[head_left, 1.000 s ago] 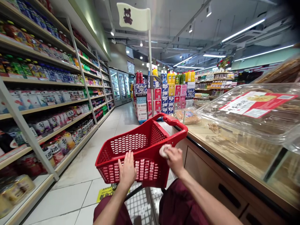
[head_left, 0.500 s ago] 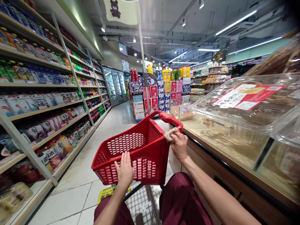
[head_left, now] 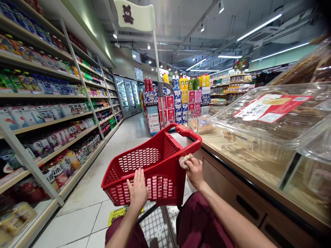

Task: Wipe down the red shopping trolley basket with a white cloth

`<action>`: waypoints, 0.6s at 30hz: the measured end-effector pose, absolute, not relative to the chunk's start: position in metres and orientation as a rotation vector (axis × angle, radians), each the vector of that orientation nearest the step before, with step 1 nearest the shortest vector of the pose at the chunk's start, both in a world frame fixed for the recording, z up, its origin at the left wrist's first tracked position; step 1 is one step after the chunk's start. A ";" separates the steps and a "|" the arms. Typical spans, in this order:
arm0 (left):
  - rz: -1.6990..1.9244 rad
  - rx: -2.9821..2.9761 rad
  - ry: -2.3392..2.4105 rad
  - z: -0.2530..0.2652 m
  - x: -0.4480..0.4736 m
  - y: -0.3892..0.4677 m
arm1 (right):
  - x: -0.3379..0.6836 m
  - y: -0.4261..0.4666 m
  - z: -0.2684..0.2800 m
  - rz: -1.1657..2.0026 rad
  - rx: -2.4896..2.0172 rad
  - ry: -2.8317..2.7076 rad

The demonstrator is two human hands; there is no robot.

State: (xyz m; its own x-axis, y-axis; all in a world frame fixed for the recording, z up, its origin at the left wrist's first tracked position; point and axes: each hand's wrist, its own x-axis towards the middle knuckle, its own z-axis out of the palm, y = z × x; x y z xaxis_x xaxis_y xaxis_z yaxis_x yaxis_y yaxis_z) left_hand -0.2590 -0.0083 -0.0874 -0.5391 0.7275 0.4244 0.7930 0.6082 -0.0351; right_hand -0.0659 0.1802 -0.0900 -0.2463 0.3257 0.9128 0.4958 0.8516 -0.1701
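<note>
A small red shopping cart (head_left: 165, 162) with perforated basket walls stands in front of my knees. My left hand (head_left: 139, 189) lies with its fingers extended against the near side of the basket. At the cart's right end, just below the red handle (head_left: 190, 132), my right hand (head_left: 195, 170) grips a crumpled whitish cloth (head_left: 185, 161). The cloth is against or very close to the basket's end wall. A pole rises from the cart with a cream flag (head_left: 136, 15) bearing a brown bear.
Drink shelves (head_left: 51, 117) line the left side. On the right, a wooden display counter (head_left: 227, 175) holds clear plastic food boxes (head_left: 271, 113). Stacked cartons (head_left: 178, 106) and glass-door fridges (head_left: 126, 94) stand ahead. A yellow floor sign (head_left: 115, 216) lies under the cart.
My right hand has moved down from the handle to the upper end wall of the basket, with the cloth still in it. My left hand stays in place.
</note>
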 end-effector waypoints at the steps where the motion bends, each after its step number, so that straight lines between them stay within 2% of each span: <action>1: -0.227 -1.213 -2.437 -0.087 -0.259 -0.008 | -0.065 0.176 -0.100 -0.163 -0.561 -1.932; 3: -0.229 -1.205 -2.432 -0.085 -0.259 -0.007 | -0.062 0.177 -0.106 -0.138 -0.498 -1.985; 9: -0.249 -1.198 -2.453 -0.085 -0.258 -0.005 | -0.058 0.210 -0.059 -0.127 -0.771 -1.599; 14: -0.235 -1.207 -2.457 -0.082 -0.258 -0.005 | -0.067 0.178 -0.108 -0.084 -0.552 -1.977; 18: -0.231 -1.210 -2.454 -0.082 -0.257 -0.005 | -0.059 0.193 -0.088 -0.100 -0.698 -1.737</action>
State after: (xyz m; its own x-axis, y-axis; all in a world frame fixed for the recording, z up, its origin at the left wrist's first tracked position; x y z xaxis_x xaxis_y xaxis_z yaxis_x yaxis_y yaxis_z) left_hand -0.2572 -0.0048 -0.0821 -0.5494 0.7250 0.4155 0.7898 0.6128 -0.0250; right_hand -0.0593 0.1933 -0.0877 -0.1186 0.3975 0.9099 0.4993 0.8159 -0.2914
